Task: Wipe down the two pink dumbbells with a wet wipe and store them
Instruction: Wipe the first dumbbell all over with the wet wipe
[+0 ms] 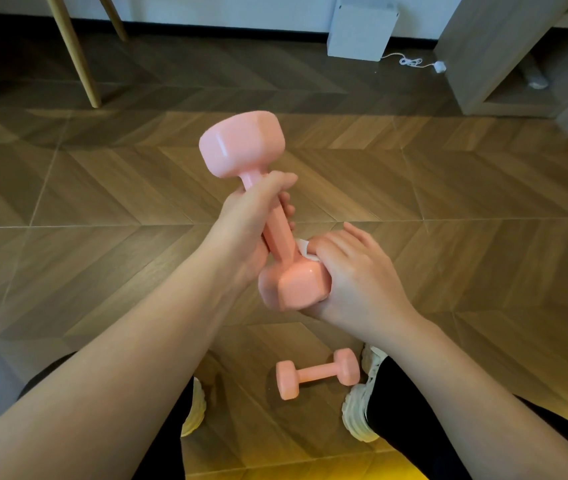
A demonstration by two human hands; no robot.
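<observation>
A herringbone wood floor [448, 188] runs back to a white box [358, 29] by the wall. The wet wipe [305, 249] is mostly hidden, only a white edge showing under the right fingers. Both forearms reach forward. The left hand [248, 220] is wrapped around the handle of a tilted pink dumbbell [241, 147]. The right hand [355, 275] cups its lower head, seemingly pressing the wipe there. The second dumbbell [317, 372] lies on the floor between white shoes [358, 410].
</observation>
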